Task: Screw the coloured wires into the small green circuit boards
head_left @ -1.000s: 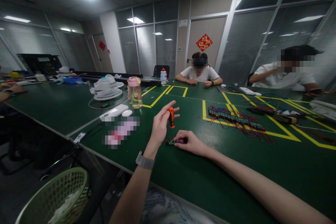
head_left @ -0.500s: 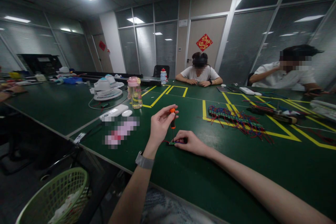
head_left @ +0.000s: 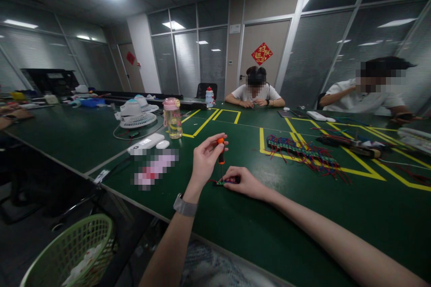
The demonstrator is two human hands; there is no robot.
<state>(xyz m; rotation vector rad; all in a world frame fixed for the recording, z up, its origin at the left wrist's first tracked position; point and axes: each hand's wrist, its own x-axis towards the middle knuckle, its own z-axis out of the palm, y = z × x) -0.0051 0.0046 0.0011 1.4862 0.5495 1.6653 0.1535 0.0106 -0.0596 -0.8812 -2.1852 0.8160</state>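
Observation:
My left hand (head_left: 206, 157) grips an orange and black screwdriver (head_left: 221, 156) by the top of its handle. The screwdriver stands nearly upright, its thin shaft reaching down to a small green circuit board (head_left: 220, 183) on the table. Closed around the board's right end is my right hand (head_left: 243, 182), its fingertips pressed together there and covering part of the board. Red wire sticks out at the board's left, and dark wires show near my right fingers. Exactly where the screwdriver tip touches is too small to make out.
Wired circuit boards (head_left: 303, 152) lie in a row at the right on the green table (head_left: 208, 242). To the left stand a pink-lidded bottle (head_left: 173, 119), a white fan (head_left: 136, 116) and a white power strip (head_left: 146, 143). A green basket (head_left: 70, 242) sits below. Two people sit across.

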